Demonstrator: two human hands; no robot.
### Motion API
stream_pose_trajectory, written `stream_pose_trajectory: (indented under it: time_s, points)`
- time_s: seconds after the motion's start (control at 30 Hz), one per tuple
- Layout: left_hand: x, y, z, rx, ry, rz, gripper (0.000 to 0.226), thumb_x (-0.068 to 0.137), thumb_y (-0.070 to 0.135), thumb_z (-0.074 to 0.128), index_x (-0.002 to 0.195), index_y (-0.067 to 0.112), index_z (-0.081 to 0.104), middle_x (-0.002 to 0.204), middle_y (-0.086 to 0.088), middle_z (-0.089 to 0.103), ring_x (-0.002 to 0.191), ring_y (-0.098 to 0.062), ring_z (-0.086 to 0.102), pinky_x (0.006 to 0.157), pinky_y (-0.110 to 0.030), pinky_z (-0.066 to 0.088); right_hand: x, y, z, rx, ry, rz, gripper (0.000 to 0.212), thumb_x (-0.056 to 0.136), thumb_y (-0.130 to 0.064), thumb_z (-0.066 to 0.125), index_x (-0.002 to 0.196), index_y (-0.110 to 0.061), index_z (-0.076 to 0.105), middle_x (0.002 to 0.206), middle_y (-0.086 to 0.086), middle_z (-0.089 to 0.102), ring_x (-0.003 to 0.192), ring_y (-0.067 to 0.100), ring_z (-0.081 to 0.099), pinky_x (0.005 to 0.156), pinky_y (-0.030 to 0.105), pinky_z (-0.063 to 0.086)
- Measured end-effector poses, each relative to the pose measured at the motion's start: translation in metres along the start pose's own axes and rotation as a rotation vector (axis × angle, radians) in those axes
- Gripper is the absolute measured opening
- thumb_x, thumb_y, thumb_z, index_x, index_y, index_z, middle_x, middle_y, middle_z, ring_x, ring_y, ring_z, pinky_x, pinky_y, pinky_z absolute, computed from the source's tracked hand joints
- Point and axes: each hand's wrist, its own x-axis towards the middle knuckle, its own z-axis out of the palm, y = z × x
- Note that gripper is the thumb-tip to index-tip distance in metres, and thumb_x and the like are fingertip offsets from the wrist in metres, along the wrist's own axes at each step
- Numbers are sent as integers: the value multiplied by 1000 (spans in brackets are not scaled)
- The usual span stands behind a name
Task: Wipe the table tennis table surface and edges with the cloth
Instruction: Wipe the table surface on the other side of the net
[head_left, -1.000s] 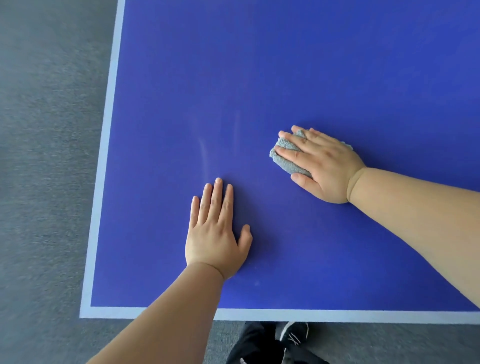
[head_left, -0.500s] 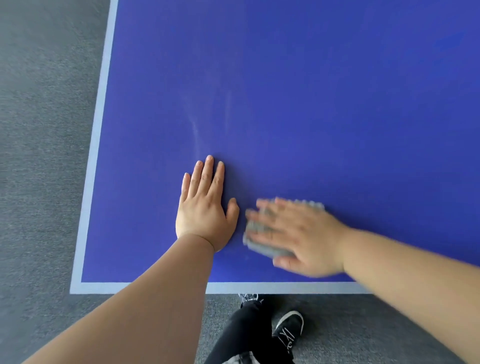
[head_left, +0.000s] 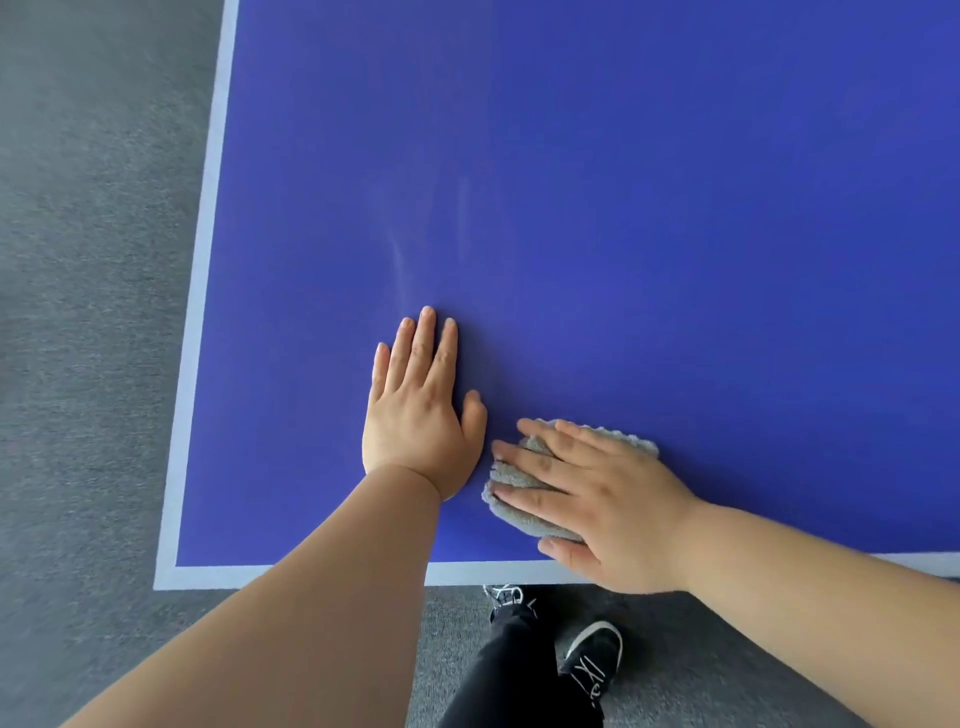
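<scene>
Grey carpet (head_left: 93, 312) fills the left side of frame, top to btm, and runs along the btm strip too; mottled, short pile. Btm centre: black trouser leg (head_left: 514, 675) rising from the lower edge. Just right of it, black shoe (head_left: 592, 660) w/ white sole trim & white markings. 2nd shoe (head_left: 505, 596) at top of the leg, mostly hidden, white laces showing.

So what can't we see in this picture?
Head view:
- Cloth: mostly hidden under the right hand.
- Table: far end and right side cut off by the picture's edges.
- Spot under the left hand: covered by the palm.
- Shoe: its markings are too small to read.
</scene>
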Motion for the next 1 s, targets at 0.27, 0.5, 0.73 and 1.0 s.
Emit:
stream_pose_trajectory:
  time_s: [0.27,0.5,0.73,1.0]
  points:
    - [0,-2,0,13,-4,-1,77,94,46,26,166,22,17,175,1,7,161,-18,-1,130,-39,-3,76,96,-33,-4,100,615,67,104,-51,35,164,-23,25,172,6,18,158,35,16,129,48,13]
    - [0,-2,1,0,13,4,76,94,43,25,166,21,20,174,0,9,161,-19,1,130,-39,-2,-7,-44,15,42,54,128,63,101,-44,46,161,-30,34,172,2,19,158,32,18,127,50,18]
    - [-1,-3,4,-11,32,15,78,93,47,19,166,20,19,174,0,10,161,-20,2,130,-40,-2,33,30,-11,-38,139,491,64,104,-45,36,162,-20,33,170,9,26,156,36,25,124,54,25]
    - [-28,-12,-15,-127,41,-8,65,98,33,40,161,19,35,172,-1,21,160,-22,9,130,-42,1,-13,-99,15,4,-37,87,53,106,-38,43,159,-27,40,170,1,26,156,32,25,127,50,21]
